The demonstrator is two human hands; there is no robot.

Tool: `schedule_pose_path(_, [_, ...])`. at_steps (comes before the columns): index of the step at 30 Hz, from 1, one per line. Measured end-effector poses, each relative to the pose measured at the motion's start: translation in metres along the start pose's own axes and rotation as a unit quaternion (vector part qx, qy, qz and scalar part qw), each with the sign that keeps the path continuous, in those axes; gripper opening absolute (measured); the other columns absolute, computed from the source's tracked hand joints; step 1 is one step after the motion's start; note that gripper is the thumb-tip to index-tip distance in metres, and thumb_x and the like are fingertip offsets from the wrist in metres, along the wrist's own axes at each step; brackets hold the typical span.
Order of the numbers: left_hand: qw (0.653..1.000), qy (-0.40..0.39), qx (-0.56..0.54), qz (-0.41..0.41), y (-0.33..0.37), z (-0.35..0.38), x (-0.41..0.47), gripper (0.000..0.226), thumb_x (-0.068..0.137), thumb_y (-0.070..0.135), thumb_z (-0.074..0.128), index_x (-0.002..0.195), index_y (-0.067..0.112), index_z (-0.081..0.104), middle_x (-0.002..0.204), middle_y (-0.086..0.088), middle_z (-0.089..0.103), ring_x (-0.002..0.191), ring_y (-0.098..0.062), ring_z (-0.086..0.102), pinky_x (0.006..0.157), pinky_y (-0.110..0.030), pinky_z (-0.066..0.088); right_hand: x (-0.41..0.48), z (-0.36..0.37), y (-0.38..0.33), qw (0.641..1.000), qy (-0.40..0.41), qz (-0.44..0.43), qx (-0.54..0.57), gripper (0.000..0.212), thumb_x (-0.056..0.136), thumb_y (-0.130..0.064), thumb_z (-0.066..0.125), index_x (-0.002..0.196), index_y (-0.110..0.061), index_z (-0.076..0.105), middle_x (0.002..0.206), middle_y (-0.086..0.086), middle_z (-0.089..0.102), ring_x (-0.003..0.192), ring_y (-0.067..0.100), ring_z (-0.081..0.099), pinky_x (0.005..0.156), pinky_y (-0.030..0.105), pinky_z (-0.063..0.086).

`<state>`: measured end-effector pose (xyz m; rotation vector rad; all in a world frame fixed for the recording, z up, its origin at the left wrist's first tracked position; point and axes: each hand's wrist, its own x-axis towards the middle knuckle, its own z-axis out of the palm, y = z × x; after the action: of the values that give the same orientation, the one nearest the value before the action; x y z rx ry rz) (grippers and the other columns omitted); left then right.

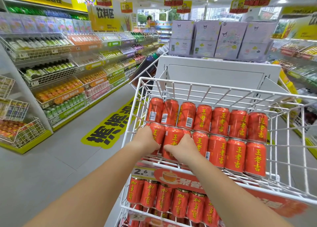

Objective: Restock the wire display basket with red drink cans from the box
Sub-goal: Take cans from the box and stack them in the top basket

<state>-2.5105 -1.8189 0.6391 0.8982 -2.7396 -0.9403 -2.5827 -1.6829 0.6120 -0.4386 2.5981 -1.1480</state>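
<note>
A white wire display basket (221, 92) holds two rows of red drink cans (236, 123) with yellow characters, lying tilted on their sides. Both my hands reach into its front left corner. My left hand (145, 139) wraps a red can (158, 132) at the far left of the front row. Beside it, my right hand (182, 148) grips the neighbouring red can (173, 139). The box is not in view.
A lower wire basket (125, 204) with other red cans (180, 202) and a 2.6 price tag (141, 171) sits under the top one. Pale purple cartons (223, 39) stand on the white unit behind. Stocked drink shelves (60, 69) line the aisle at left.
</note>
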Motion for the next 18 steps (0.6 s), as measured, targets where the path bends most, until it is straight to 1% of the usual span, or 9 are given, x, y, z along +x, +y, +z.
schedule_pose_path(1, [1.000, -0.006, -0.001, 0.005, -0.002, -0.001, 0.000, 0.049, 0.079, 0.022, 0.083, 0.117, 0.011, 0.054, 0.115, -0.010, 0.051, 0.101, -0.027, 0.059, 0.080, -0.032, 0.051, 0.000, 0.000, 0.000, 1.000, -0.001, 0.003, 0.002, 0.072, 0.064, -0.046, 0.079, 0.117, -0.010, 0.045, 0.116, 0.008, 0.056, 0.100, 0.027, 0.061, 0.084, 0.041, 0.055])
schedule_pose_path(3, [1.000, -0.012, -0.014, 0.010, -0.005, -0.002, -0.001, 0.039, 0.076, 0.019, 0.085, 0.105, 0.014, 0.058, 0.106, -0.008, 0.058, 0.087, -0.024, 0.062, 0.071, -0.031, 0.053, -0.002, 0.000, -0.001, 1.000, -0.003, 0.010, 0.007, 0.071, 0.064, -0.041, 0.080, 0.117, -0.010, 0.043, 0.112, 0.008, 0.057, 0.094, 0.026, 0.062, 0.074, 0.037, 0.053])
schedule_pose_path(5, [0.999, -0.005, -0.033, 0.014, -0.008, 0.000, 0.000, 0.031, 0.077, 0.016, 0.085, 0.095, 0.014, 0.060, 0.097, -0.009, 0.065, 0.077, -0.021, 0.063, 0.062, -0.028, 0.050, -0.003, 0.000, -0.001, 1.000, 0.002, 0.012, 0.022, 0.077, 0.066, -0.037, 0.082, 0.123, -0.011, 0.037, 0.113, 0.008, 0.056, 0.095, 0.026, 0.063, 0.076, 0.037, 0.054])
schedule_pose_path(7, [0.999, 0.002, -0.044, 0.015, -0.009, 0.001, -0.001, 0.029, 0.078, 0.017, 0.086, 0.096, 0.011, 0.064, 0.095, -0.009, 0.069, 0.077, -0.021, 0.065, 0.065, -0.029, 0.050, -0.004, 0.000, 0.000, 1.000, 0.016, 0.010, 0.016, 0.083, 0.065, -0.040, 0.083, 0.128, -0.013, 0.037, 0.119, 0.007, 0.053, 0.102, 0.027, 0.062, 0.084, 0.040, 0.055])
schedule_pose_path(9, [0.998, 0.004, -0.054, 0.009, -0.010, 0.003, 0.000, 0.031, 0.077, 0.019, 0.087, 0.099, 0.010, 0.067, 0.095, -0.009, 0.071, 0.081, -0.021, 0.068, 0.070, -0.032, 0.055, -0.005, -0.001, -0.001, 1.000, 0.027, 0.001, -0.007, 0.083, 0.066, -0.045, 0.083, 0.130, -0.014, 0.040, 0.125, 0.006, 0.047, 0.107, 0.027, 0.057, 0.087, 0.039, 0.052])
schedule_pose_path(10, [0.998, 0.004, -0.060, 0.007, -0.011, 0.004, 0.001, 0.033, 0.077, 0.020, 0.088, 0.101, 0.010, 0.067, 0.095, -0.008, 0.071, 0.083, -0.021, 0.069, 0.073, -0.033, 0.057, -0.005, -0.001, -0.001, 1.000, 0.027, -0.006, -0.008, 0.082, 0.066, -0.047, 0.083, 0.129, -0.016, 0.042, 0.124, 0.005, 0.048, 0.107, 0.027, 0.057, 0.088, 0.040, 0.053])
schedule_pose_path(12, [0.998, 0.003, -0.068, 0.008, -0.012, 0.004, 0.001, 0.036, 0.076, 0.021, 0.088, 0.104, 0.013, 0.067, 0.097, -0.006, 0.071, 0.085, -0.021, 0.069, 0.076, -0.033, 0.058, -0.004, 0.000, 0.000, 1.000, 0.024, -0.015, 0.000, 0.077, 0.065, -0.047, 0.083, 0.125, -0.018, 0.044, 0.118, 0.004, 0.054, 0.102, 0.024, 0.059, 0.086, 0.040, 0.054])
schedule_pose_path(16, [0.998, -0.009, -0.064, 0.002, -0.012, 0.003, 0.000, 0.046, 0.074, 0.022, 0.089, 0.109, 0.015, 0.061, 0.102, -0.006, 0.067, 0.088, -0.022, 0.068, 0.079, -0.036, 0.059, -0.003, -0.003, 0.000, 0.999, 0.007, -0.023, -0.024, 0.072, 0.074, -0.044, 0.082, 0.127, -0.016, 0.041, 0.118, 0.004, 0.050, 0.098, 0.022, 0.052, 0.079, 0.033, 0.045])
schedule_pose_path(18, [0.999, -0.015, -0.048, -0.004, -0.010, 0.001, -0.003, 0.050, 0.072, 0.021, 0.089, 0.111, 0.014, 0.058, 0.105, -0.008, 0.065, 0.090, -0.025, 0.068, 0.081, -0.040, 0.060, -0.003, -0.005, -0.001, 0.999, 0.001, -0.029, -0.033, 0.075, 0.075, -0.043, 0.082, 0.130, -0.017, 0.038, 0.121, 0.005, 0.052, 0.101, 0.023, 0.055, 0.081, 0.035, 0.048])
